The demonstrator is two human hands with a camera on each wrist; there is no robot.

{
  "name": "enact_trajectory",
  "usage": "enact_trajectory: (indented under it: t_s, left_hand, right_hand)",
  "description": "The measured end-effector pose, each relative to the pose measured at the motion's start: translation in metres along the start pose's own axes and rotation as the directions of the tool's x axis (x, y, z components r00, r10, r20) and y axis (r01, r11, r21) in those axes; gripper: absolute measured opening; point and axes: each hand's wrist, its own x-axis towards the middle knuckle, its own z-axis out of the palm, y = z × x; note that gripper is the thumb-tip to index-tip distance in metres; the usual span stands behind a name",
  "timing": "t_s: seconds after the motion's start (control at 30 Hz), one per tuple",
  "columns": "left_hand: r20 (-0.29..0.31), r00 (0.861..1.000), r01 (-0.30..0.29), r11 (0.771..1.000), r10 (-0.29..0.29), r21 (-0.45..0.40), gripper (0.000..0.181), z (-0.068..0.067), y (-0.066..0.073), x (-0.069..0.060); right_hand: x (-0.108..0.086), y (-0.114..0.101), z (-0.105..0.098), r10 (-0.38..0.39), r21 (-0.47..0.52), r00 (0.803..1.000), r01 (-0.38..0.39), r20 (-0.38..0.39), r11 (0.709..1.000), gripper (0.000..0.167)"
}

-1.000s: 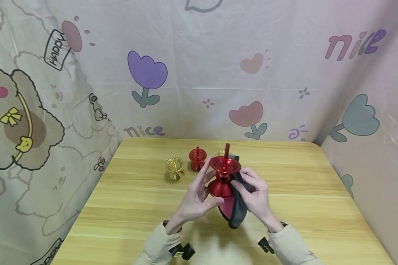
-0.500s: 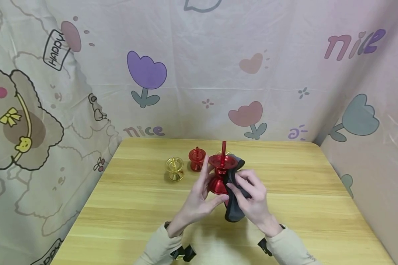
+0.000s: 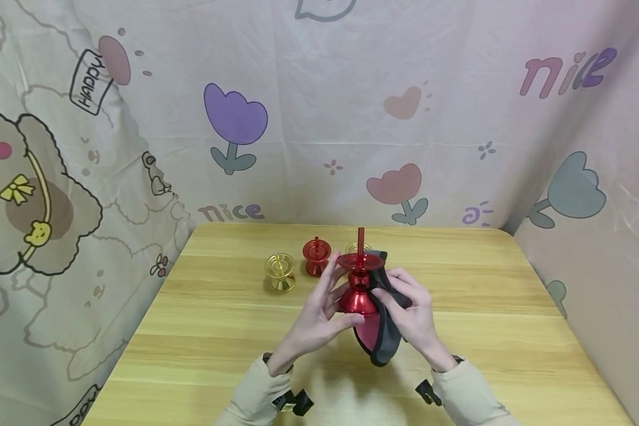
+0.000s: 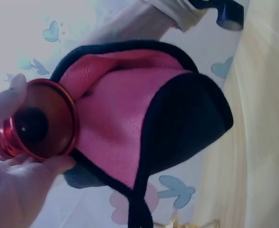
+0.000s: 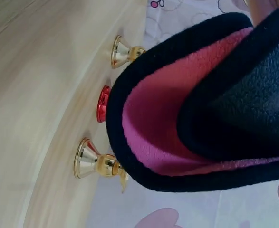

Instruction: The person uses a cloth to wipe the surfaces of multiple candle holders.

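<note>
Upright above the table, a red metal candle holder (image 3: 358, 300) with a thin spike is gripped around its base by the left hand (image 3: 319, 322). Pinched in the right hand (image 3: 416, 313) is a grey and pink cloth (image 3: 387, 340) with black edging, which lies against the holder's right side. The left wrist view shows the hollow underside of the red holder (image 4: 58, 118) between thumb and fingers, beside the pink face of the cloth (image 4: 113, 118). In the right wrist view the folded cloth (image 5: 158, 109) covers most of the hand.
Behind the hands stand a gold candle holder (image 3: 281, 275) at the left and a smaller-looking red one (image 3: 316, 257). Another gold one (image 3: 353, 247) is mostly hidden behind the held holder. Patterned curtain (image 3: 319, 118) borders the wooden table (image 3: 218, 337).
Since half a second ago the right hand and cloth have shifted slightly, and more of the pink side shows below the holder. The held red holder has tilted a little and moved slightly right.
</note>
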Motion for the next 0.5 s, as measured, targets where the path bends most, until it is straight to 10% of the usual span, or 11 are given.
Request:
enact_trajectory:
  t_s: [0.23, 0.5]
  left_hand:
    - [-0.084, 0.996, 0.014, 0.984, 0.001, 0.176, 0.108, 0.0055, 0.0026, 0.0001]
    - [-0.096, 0.985, -0.108, 0.948, 0.143, 0.300, 0.107, 0.0063, 0.0035, -0.0008]
  right_hand:
    - [-0.0018, -0.0008, 0.0041, -0.136, -0.147, 0.990, 0.129, -0.037, 0.981, 0.018]
    - [-0.0006, -0.0050, 0.0084, -0.298, -0.314, 0.955, 0.285, 0.008, 0.906, 0.027]
